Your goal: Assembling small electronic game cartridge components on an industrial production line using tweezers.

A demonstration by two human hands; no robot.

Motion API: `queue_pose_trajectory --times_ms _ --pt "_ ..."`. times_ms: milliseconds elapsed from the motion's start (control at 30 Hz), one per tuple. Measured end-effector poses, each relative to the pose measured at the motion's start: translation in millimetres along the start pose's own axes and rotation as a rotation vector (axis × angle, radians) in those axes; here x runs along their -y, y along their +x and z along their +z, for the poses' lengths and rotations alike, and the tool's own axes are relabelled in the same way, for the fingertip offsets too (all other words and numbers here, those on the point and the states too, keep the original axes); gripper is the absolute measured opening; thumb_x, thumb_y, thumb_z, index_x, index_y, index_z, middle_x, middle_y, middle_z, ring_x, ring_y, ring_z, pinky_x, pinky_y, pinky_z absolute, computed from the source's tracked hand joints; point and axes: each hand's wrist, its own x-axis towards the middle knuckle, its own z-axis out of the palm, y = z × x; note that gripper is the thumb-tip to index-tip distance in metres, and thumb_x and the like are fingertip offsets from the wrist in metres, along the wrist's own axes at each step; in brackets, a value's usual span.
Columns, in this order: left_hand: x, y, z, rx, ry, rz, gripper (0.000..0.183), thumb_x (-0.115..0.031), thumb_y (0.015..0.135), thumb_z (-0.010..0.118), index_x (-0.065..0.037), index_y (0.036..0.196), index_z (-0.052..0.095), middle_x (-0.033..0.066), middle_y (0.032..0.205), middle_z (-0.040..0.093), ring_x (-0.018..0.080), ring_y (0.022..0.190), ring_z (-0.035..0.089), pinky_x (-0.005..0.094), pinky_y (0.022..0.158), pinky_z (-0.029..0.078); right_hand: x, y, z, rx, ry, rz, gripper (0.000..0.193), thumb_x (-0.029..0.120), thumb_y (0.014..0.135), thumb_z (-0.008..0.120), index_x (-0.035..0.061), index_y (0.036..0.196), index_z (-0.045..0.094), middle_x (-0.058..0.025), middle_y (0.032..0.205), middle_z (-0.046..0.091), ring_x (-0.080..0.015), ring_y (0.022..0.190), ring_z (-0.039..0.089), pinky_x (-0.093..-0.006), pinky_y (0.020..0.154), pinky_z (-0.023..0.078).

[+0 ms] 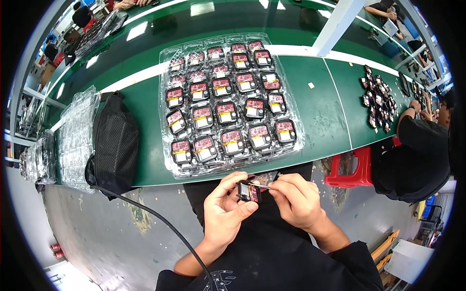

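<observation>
My left hand grips a small black electronic housing with a red circuit board and a grey part in it, tilted in front of my body. In my right hand a thin metal tool is pinched, its tip reaching the housing's upper edge. I cannot make out the tip's exact contact. Beyond my hands, a clear plastic tray on the bench holds rows of similar black housings with red boards, yellow strips and white parts.
A black mesh bag and empty clear trays occupy the green bench's left end. A dark cable crosses at lower left. Housings are piled at right, near a co-worker and a red stool. A metal post stands behind.
</observation>
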Motion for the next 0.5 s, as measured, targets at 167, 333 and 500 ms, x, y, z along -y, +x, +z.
queue_pose_trajectory --times_ms 167,333,500 --pt "1.0 -1.1 -1.2 -0.001 0.003 -0.025 0.058 0.004 0.081 0.084 0.006 0.133 0.058 0.0115 0.140 0.049 0.0229 0.126 0.058 0.0323 0.100 0.052 0.2 1.1 0.4 0.026 0.016 0.006 0.023 0.000 0.079 0.079 -0.0008 0.099 0.069 -0.0122 0.090 0.067 -0.0275 0.073 0.070 -0.0363 0.060 0.058" --pt "2.7 -0.7 -3.8 -0.010 -0.016 -0.026 0.058 0.004 0.082 0.083 0.005 0.134 0.058 0.0116 0.140 0.049 0.0232 0.126 0.058 0.0336 0.100 0.052 -0.2 0.4 3.4 0.000 0.033 0.025 0.022 -0.001 0.080 0.078 -0.0008 0.099 0.069 -0.0122 0.089 0.067 -0.0279 0.073 0.069 -0.0360 0.060 0.058" --pt "-1.8 0.9 -1.4 0.008 -0.029 -0.017 0.058 0.004 0.082 0.083 0.005 0.134 0.058 0.0116 0.141 0.049 0.0233 0.127 0.057 0.0344 0.102 0.052 -1.2 3.0 0.1 0.031 0.087 0.058 0.020 0.000 0.081 0.077 -0.0007 0.099 0.069 -0.0126 0.090 0.067 -0.0284 0.073 0.069 -0.0360 0.060 0.057"
